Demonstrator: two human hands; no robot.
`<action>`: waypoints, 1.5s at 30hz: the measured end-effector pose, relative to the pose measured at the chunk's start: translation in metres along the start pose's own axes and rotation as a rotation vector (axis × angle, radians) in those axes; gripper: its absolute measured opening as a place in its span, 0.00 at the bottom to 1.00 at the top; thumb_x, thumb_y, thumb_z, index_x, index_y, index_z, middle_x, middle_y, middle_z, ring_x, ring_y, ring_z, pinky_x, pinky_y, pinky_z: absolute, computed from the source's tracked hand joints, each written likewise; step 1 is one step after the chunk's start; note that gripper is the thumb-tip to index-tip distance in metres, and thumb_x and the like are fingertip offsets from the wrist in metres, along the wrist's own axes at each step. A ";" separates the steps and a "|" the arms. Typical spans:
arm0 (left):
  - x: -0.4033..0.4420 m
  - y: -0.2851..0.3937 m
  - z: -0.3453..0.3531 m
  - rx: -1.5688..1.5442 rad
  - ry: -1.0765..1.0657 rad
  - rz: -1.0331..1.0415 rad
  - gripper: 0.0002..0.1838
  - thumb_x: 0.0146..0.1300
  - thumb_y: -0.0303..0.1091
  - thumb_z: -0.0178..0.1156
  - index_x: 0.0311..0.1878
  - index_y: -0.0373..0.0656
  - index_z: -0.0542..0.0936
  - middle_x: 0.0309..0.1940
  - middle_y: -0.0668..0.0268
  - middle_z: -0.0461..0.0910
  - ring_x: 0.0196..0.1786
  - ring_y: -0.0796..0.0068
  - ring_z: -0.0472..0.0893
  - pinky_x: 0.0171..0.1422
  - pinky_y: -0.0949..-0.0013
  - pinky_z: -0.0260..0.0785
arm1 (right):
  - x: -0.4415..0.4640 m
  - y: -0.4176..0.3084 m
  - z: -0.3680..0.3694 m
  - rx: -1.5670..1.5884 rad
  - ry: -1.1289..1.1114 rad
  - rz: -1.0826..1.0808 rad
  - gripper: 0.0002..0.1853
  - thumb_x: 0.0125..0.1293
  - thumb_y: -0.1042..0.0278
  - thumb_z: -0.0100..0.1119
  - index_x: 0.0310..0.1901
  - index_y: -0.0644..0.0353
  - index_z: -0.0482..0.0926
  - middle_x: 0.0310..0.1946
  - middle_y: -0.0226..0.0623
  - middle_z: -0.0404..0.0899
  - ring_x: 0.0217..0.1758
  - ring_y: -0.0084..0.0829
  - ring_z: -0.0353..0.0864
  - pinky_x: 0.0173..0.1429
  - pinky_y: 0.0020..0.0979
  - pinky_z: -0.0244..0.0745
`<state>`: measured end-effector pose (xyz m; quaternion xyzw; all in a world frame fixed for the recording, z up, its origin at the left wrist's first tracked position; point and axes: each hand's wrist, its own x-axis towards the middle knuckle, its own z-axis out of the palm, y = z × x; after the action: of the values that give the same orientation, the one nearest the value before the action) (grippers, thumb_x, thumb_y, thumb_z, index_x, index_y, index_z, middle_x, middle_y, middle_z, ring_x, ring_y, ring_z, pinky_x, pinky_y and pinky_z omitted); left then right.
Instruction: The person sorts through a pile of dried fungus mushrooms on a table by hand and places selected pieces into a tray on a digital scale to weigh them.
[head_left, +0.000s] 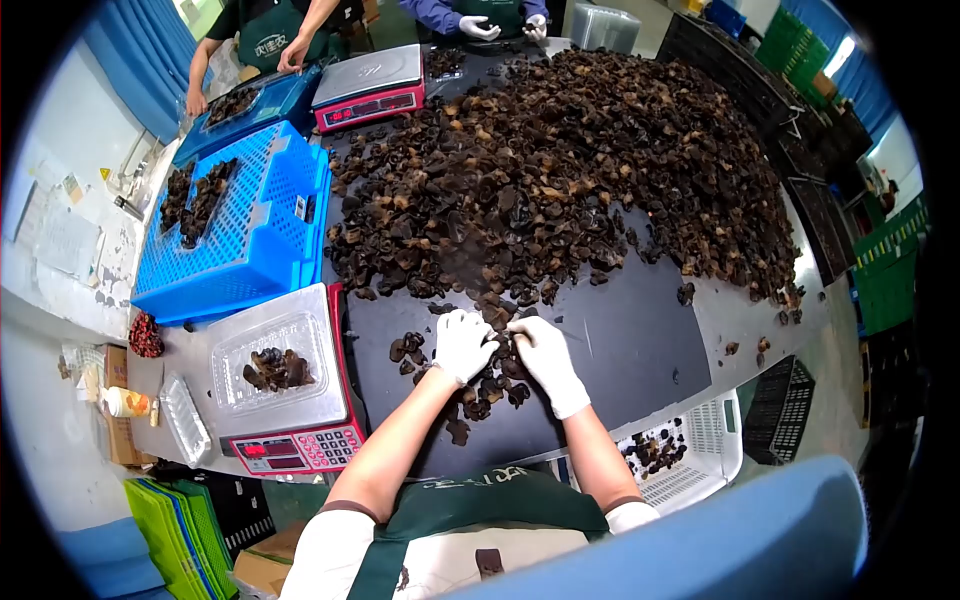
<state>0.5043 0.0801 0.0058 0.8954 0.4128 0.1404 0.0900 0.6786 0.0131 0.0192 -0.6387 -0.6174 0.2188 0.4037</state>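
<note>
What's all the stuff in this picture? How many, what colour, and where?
Wood ear fungus: countless, brown and black, mostly heaped centrally
Tabletop: one, black and silver, centre
Digital scales: two, red and silver, tabletop's left side
Plastic crates: at least two, blue, tabletop's left
Stacked crates: several, mostly green, bottom left
Trays: at least three, clear plastic, left side
Basket: one, white, under near edge, right
Bottle: one, white and orange, left
Curtains: at least two, blue, top corners
Workers: two, green aprons, far side
Left hand: one, white glove, over fungus
Right hand: one, white glove, beside fungus
</note>
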 end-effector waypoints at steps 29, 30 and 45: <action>0.029 -0.045 -0.020 -0.289 0.218 0.189 0.11 0.56 0.24 0.59 0.42 0.45 0.84 0.47 0.61 0.84 0.49 0.56 0.80 0.56 0.58 0.72 | -0.062 -0.005 -0.023 -0.331 -0.012 -0.033 0.30 0.58 0.56 0.68 0.62 0.53 0.75 0.66 0.47 0.69 0.68 0.54 0.65 0.73 0.53 0.57; 0.021 -0.046 -0.034 -0.286 0.273 0.110 0.11 0.57 0.25 0.60 0.43 0.45 0.84 0.47 0.60 0.84 0.50 0.56 0.80 0.57 0.57 0.72 | -0.061 -0.009 -0.010 -0.401 -0.036 -0.098 0.33 0.57 0.52 0.68 0.65 0.52 0.73 0.68 0.48 0.66 0.70 0.56 0.61 0.74 0.58 0.51; -0.160 0.009 -0.040 -0.260 0.153 -0.120 0.26 0.52 0.32 0.65 0.58 0.48 0.79 0.68 0.50 0.67 0.69 0.39 0.63 0.72 0.43 0.57 | -0.054 -0.063 0.026 -0.319 -0.400 -0.335 0.34 0.52 0.51 0.72 0.61 0.50 0.76 0.69 0.41 0.67 0.74 0.60 0.55 0.74 0.67 0.45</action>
<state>0.3986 -0.0461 0.0182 0.8367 0.4495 0.2546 0.1818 0.6123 -0.0385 0.0415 -0.5276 -0.8080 0.1710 0.1991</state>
